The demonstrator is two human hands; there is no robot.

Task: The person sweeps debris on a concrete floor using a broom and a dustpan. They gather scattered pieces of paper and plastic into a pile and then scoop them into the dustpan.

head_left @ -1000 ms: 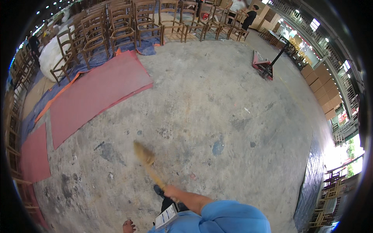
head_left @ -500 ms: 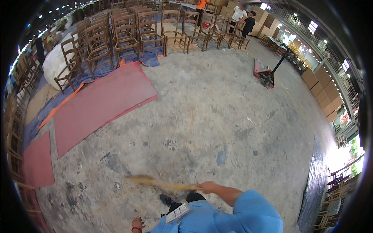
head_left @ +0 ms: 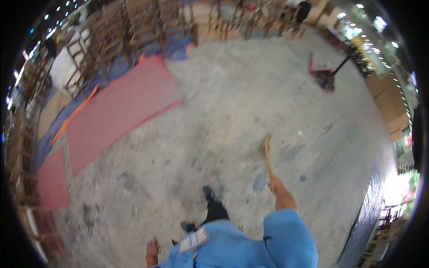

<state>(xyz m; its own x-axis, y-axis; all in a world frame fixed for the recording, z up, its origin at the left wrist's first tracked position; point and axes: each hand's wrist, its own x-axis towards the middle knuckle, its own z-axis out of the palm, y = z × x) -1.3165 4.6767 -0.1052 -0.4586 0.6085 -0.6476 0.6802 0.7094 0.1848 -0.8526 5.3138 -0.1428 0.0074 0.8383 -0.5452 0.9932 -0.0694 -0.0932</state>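
Observation:
In my right hand (head_left: 276, 185) is one end of a long, slightly curved, pale yellow-brown wooden piece (head_left: 268, 156). My fingers are wrapped round it, and its free end points away from me above the concrete floor. What the piece belongs to cannot be made out. Low on the left, my left hand (head_left: 153, 248) hangs beside my body with loose, somewhat blurred fingers and nothing visible in it. A badge (head_left: 195, 240) lies against my blue shirt, and one dark shoe (head_left: 208, 193) is stepping forward.
Red mats (head_left: 125, 107) lie on the floor to my left, edged by blue sheeting. Rows of wooden chairs (head_left: 145, 24) stand behind them. A red pallet jack (head_left: 325, 78) is at far right, near stacked cartons (head_left: 386, 98). A person in black (head_left: 304, 11) is far off.
My right hand has swung the wooden piece from pointing left across my body to pointing forward on the right. My feet have stepped, and the view has shifted and blurred.

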